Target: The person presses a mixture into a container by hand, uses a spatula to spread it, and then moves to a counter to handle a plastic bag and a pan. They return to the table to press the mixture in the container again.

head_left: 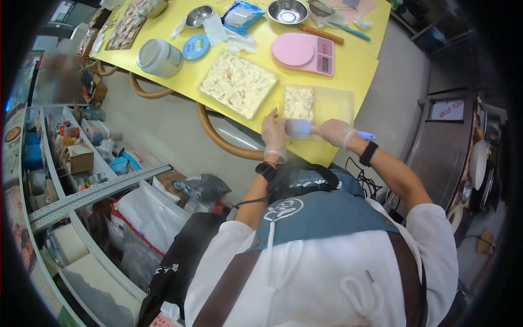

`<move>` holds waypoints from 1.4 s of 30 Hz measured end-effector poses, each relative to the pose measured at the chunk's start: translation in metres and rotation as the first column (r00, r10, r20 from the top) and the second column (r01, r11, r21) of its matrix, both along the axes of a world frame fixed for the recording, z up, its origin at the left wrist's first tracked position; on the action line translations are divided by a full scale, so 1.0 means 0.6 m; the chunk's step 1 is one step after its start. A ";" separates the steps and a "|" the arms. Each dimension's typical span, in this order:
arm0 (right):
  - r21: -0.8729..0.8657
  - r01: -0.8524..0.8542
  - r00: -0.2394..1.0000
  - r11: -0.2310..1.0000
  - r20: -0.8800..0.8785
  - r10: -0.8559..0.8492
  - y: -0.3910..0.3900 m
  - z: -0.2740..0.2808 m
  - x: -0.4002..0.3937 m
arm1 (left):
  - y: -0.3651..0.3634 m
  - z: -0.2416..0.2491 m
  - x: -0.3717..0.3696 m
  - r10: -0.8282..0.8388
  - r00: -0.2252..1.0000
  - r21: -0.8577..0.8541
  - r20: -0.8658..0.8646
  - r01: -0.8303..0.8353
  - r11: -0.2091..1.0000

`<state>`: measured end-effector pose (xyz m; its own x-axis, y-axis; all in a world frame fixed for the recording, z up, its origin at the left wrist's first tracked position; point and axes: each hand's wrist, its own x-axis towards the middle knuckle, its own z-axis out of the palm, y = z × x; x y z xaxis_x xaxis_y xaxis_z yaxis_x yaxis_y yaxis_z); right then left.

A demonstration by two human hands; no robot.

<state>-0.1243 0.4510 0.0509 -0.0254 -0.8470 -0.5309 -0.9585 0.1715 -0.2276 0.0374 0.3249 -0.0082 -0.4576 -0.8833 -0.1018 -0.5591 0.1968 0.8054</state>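
Observation:
My right hand (336, 132), in a clear glove, is closed round the handle of a spatula (298, 128) with a pale blue blade. That blade lies at the near-left part of a shallow translucent tray (339, 103). A creamy, lumpy white mixture (299, 101) covers the tray's left part. At the tray's near-left edge, my gloved left hand (274, 133) has its fingers bent in, seemingly gripping the rim; the exact contact is hard to see. To the left sits a second tray filled with the same kind of mixture (238, 82).
Behind the trays, a pink kitchen scale (303, 53) rests on the yellow table (362, 68). A plastic tub (159, 58), its blue lid (196, 47), a steel bowl (287, 11) and a wooden rolling pin (322, 35) stand around. Curved wooden chair backs (218, 136) line the near edge.

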 end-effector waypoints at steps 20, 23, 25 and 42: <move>-0.076 0.235 0.970 0.969 0.073 -0.230 -0.060 -0.078 -0.068 | -0.014 -0.015 -0.048 -0.259 0.964 -0.332 -0.062 0.225 0.916; 0.219 0.408 0.896 0.886 0.090 -0.435 -0.090 -0.008 -0.084 | -0.014 -0.021 -0.043 -0.334 0.936 -0.340 0.108 0.350 0.873; 0.332 0.475 0.840 0.815 0.106 -0.533 -0.091 0.023 -0.104 | -0.005 -0.023 -0.028 -0.362 0.913 -0.291 0.188 0.404 0.867; -0.061 0.282 0.956 0.957 0.104 -0.275 -0.052 -0.064 -0.072 | 0.002 -0.015 0.002 -0.121 0.979 -0.066 -0.164 0.112 0.992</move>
